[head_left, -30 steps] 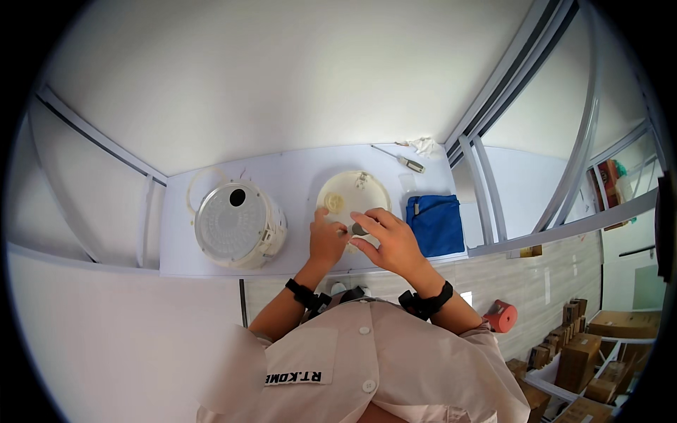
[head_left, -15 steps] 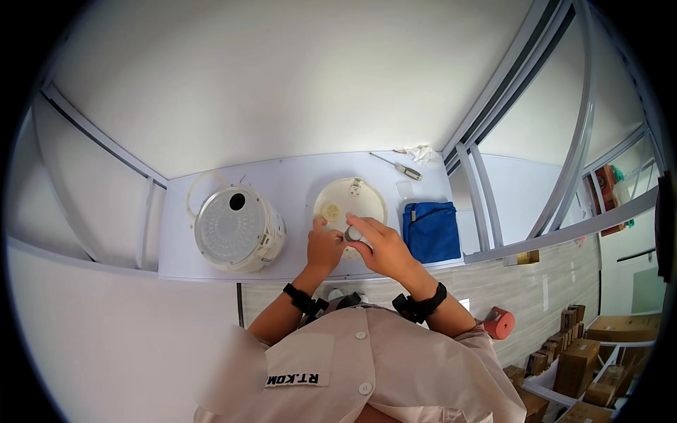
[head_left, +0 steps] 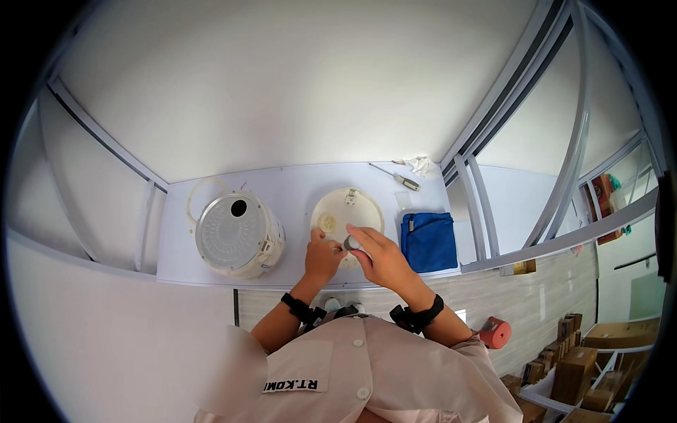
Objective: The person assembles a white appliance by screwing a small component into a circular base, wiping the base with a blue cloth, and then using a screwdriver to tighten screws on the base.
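We have both hands together over the near edge of the round cream lid, which lies flat on the tabletop. Our right hand pinches a small grey cap-like part between thumb and fingertips, just above the lid's rim. Our left hand is curled with its fingertips at the same spot, touching the lid or the small part; we cannot tell which, nor whether it truly grips anything.

As we judge it, the risk lies in that small piece: it is little and smooth-looking, held only at the fingertips, so a slip could send it rolling off the near edge of the tabletop, which sits just under our wrists. Pressing unevenly on the lid might also tip or skate the light disc across the slick white surface.

The lid looks like moulded plastic, shallow and circular, with a small round boss left of centre and a tab at its far rim. To its left stands a white cylindrical appliance body with a ribbed, translucent-looking top and a dark hole. To the right lies a blue folded cloth, soft and matte. Farther back rest a slim screwdriver and a crumpled white scrap.
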Demonstrator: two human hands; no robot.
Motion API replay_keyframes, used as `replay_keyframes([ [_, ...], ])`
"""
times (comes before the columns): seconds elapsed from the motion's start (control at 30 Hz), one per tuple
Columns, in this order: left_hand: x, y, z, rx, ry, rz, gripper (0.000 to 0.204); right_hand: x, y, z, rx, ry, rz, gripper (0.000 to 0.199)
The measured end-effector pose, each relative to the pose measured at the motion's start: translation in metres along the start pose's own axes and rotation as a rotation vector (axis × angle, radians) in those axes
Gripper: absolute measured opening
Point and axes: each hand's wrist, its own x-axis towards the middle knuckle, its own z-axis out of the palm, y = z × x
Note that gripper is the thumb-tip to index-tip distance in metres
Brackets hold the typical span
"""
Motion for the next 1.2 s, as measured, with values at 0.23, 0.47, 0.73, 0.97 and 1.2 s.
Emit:
replay_keyframes([
  [0.23, -0.002, -0.008, 0.007, -0.021, 0.032, 0.015, 0.02, 0.006, -0.009, 0.006, -0.057, 0.032, -0.052, 0.055],
  [0.47, -0.001, -0.015, 0.007, -0.009, 0.076, 0.06, 0.021, 0.016, -0.002, 0.01, 0.031, 0.034, -0.06, 0.058],
  [0.73, -0.004, -0.009, 0.003, -0.117, 0.078, 0.016, 0.018, 0.023, -0.011, 0.004, -0.086, -0.037, -0.082, 0.054],
  [0.97, -0.007, -0.017, 0.006, -0.037, 0.065, 0.019, 0.016, 0.022, -0.006, 0.016, 0.075, 0.058, 0.047, 0.046],
  [1.2, -0.007, -0.012, 0.003, 0.0, 0.078, 0.013, 0.015, 0.036, -0.026, 0.003, -0.12, -0.004, -0.049, 0.046],
])
